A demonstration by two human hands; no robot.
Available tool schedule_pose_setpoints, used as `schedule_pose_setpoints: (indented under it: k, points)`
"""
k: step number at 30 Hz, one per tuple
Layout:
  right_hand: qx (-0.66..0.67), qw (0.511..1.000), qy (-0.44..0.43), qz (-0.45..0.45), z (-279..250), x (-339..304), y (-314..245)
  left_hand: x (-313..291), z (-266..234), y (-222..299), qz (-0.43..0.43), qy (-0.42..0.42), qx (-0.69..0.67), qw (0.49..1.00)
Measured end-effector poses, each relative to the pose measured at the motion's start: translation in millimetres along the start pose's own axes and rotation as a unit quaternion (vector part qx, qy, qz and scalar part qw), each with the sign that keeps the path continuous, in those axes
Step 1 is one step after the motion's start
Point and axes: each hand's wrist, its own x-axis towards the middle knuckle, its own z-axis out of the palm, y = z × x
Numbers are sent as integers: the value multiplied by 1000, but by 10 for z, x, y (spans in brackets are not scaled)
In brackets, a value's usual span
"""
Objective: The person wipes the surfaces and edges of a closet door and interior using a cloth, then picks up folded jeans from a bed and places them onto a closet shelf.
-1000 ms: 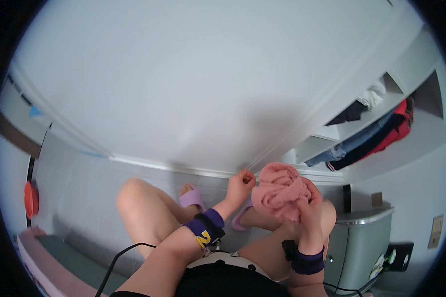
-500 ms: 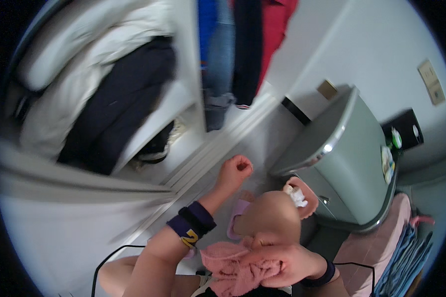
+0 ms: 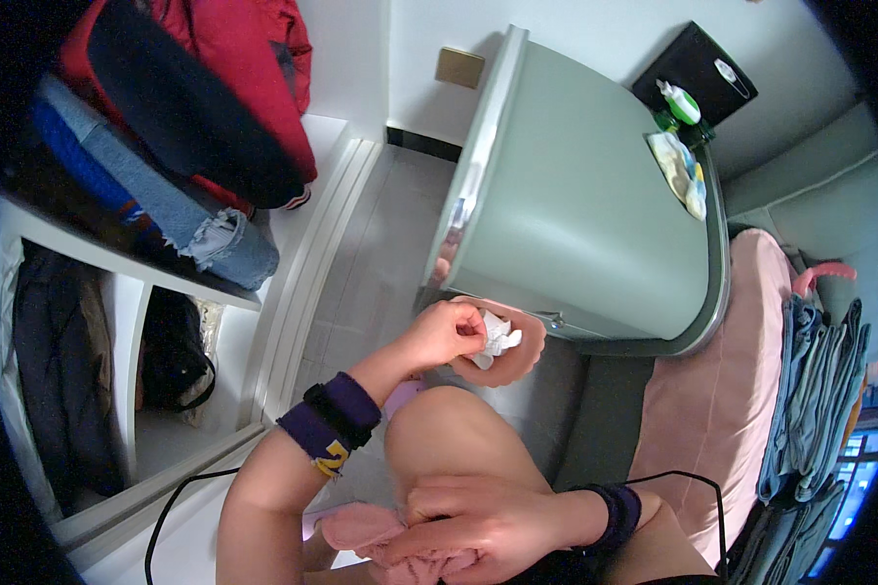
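Note:
My left hand (image 3: 449, 331) is closed, thumb and fingertips pinched together at the near left rim of a small pink bin (image 3: 522, 370). Crumpled white tissues (image 3: 498, 336) lie in that bin, right beside my fingertips. Anything in the pinch is hidden or too small to name. Over my lap, my right hand (image 3: 483, 526) grips a fluffy pink cloth (image 3: 361, 527), part of which bunches out below the fingers.
A grey-green rounded cabinet (image 3: 576, 195) stands behind the bin, with a green-and-white bottle (image 3: 681, 101) and a small cloth (image 3: 678, 175) on it. To the left is an open wardrobe with hanging clothes (image 3: 195, 97). Folded jeans (image 3: 810, 390) lie beside a pink cushion (image 3: 717, 390) at right.
My left hand has moved from open floor to the bin's rim. The view has swung toward the right. My right hand still holds the pink cloth, now lower in the picture.

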Motion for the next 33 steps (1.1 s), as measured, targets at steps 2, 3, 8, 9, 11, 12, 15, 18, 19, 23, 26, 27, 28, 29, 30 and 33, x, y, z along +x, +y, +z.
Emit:
schedule_pose_setpoints:
  k: [2, 3, 8, 9, 11, 12, 15, 18, 19, 23, 26, 27, 28, 29, 30, 33]
  points:
    - [-5, 999, 28, -24, -15, -56, 3, 72, 66, -41, 4, -7, 29, 1000]
    - [-5, 999, 30, -25, -47, -72, 15, 105, 105, -59, 4, -11, 39, 999]
    - [-9, 1000, 9, -19, -81, -81, 136, 146, 131, -32, 72, -3, 99, 992]
    - [-10, 1000, 4, -15, -56, -84, 156, 150, 120, -45, 78, -3, 128, 989]
    - [-11, 1000, -12, -7, -42, -86, 188, 136, 103, -39, 15, -8, 127, 992]
    - [-14, 1000, -19, 0, -43, -83, 217, 127, 99, -33, -7, -10, 126, 992]
    - [-21, 997, -62, 33, -63, -70, 248, 110, 85, 17, -20, 8, 159, 987]
    - [-26, 1000, 3, -8, 89, -40, 272, 18, 19, -4, 178, 74, 133, 972]
    - [-28, 999, 15, 0, 124, -28, 249, -52, -22, 25, 99, 55, 64, 992]
    - [-20, 1000, -10, -13, 266, 49, 260, -358, -154, 21, 24, 106, 52, 993]
    - [-17, 999, -48, 1, 403, 150, 157, -716, -261, 11, 50, 186, 87, 977]
    - [-35, 998, -55, 13, 479, 168, 139, -822, -325, -89, 22, 196, 55, 979]
    - [-40, 997, -67, 12, 544, 191, 122, -974, -348, -163, 9, 214, 43, 976]
    - [-42, 996, -83, 8, 623, 224, 103, -1168, -383, -236, -7, 237, 31, 971]
    - [-44, 995, -89, 18, 702, 256, 79, -1349, -417, -307, -21, 259, 20, 965]
    - [-55, 989, -128, 41, 994, 351, 22, -1849, -364, -512, -3, 316, 44, 948]
